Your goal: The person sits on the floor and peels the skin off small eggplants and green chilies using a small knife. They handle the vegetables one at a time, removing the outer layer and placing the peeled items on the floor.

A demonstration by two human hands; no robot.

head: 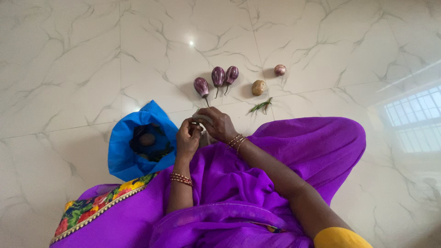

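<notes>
White marble floor [69,69] fills the frame; at centre, left hand [187,138] and right hand [217,125] both clench a small pale vegetable [200,116]. Beyond lie three brinjals [217,76]; a blue bag [126,147] gapes left. Loosened fingers could let it roll away.

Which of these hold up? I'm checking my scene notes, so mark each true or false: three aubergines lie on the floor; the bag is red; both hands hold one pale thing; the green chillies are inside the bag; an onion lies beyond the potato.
1. Three aubergines lie on the floor: true.
2. The bag is red: false, it is blue.
3. The left hand and right hand hold one pale thing: true, though what it is cannot be told.
4. The green chillies are in the bag: false, they lie on the floor near the potato.
5. An onion lies beyond the potato: true.
</notes>
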